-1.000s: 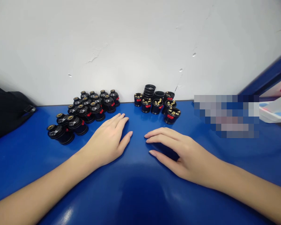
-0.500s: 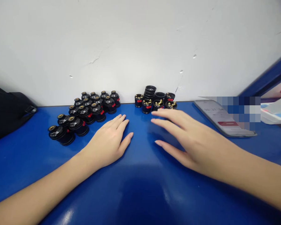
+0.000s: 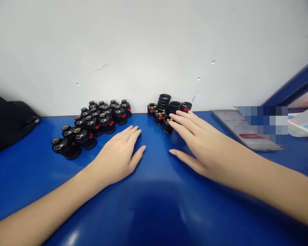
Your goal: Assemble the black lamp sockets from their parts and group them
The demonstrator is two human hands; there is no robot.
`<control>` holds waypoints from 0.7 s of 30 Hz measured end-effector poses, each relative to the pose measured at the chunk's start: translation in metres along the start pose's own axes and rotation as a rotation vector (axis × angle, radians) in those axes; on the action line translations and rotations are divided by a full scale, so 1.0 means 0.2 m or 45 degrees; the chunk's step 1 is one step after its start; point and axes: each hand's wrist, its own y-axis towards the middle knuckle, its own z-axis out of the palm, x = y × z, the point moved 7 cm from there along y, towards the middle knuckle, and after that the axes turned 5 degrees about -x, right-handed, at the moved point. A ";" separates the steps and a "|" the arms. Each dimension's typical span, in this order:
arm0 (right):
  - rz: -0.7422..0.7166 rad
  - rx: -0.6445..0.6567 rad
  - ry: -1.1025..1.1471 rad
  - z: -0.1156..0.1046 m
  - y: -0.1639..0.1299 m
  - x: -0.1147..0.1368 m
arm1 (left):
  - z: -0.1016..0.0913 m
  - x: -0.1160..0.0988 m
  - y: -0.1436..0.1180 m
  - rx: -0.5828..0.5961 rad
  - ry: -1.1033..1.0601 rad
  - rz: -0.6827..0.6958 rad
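My left hand (image 3: pixel 119 152) lies flat on the blue table, fingers stretched out and thumb apart, with nothing in it. To its left stand rows of black lamp holders (image 3: pixel 85 138) with domed caps, brass necks and red switches. My right hand (image 3: pixel 195 141) is held over the table with its fingers spread. Its fingertips are at a black lamp socket body (image 3: pixel 166 125) with brass terminals, and seem to touch it. Behind are more open socket bodies (image 3: pixel 160 118), a black ring-shaped shell (image 3: pixel 175 106) and a stack of ribbed black rings (image 3: pixel 164 100). My right fingers hide part of this group.
A phone (image 3: pixel 242 130) with a running timer lies on the right, partly blurred by pixel blocks. Beyond it is a white and blue object (image 3: pixel 304 124). A black bag (image 3: pixel 11 123) rests at the left edge. A white wall (image 3: pixel 143 51) borders the table's back.
My right hand's fingers have shifted among the socket bodies, and one body now sits nearer to me by the fingertips. My left hand has stayed in place.
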 end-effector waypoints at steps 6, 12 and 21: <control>0.013 -0.021 0.238 -0.10 0.00 0.15 | -0.05 -0.05 0.01 -0.073 -0.119 0.139; 0.224 -0.065 0.371 -0.06 0.09 -0.10 | -0.07 -0.08 0.02 -0.088 -0.217 0.181; 0.437 0.193 0.353 0.15 0.20 -0.43 | -0.09 -0.10 0.02 -0.066 -0.263 0.210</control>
